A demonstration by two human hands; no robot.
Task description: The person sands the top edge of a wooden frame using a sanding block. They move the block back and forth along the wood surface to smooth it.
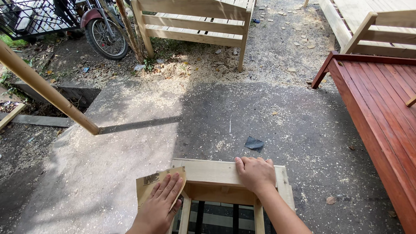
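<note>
A bare wooden frame (pixel 208 170), like a small stool or chair, stands right below me on the dusty concrete. My left hand (pixel 159 207) lies flat on a tan sheet of sandpaper (pixel 149 184), pressing it against the frame's left corner post. My right hand (pixel 255 172) grips the frame's top rail from above, fingers curled over its far edge. Dark slats show through the frame's opening.
A red-stained slatted bench (pixel 381 104) runs along the right. Unfinished wooden benches (pixel 195 21) stand at the back. A round wooden pole (pixel 47 89) slants in from the left. A motorbike wheel (pixel 106 39) is at far left. A dark scrap (pixel 254 143) lies on the sawdust-strewn ground.
</note>
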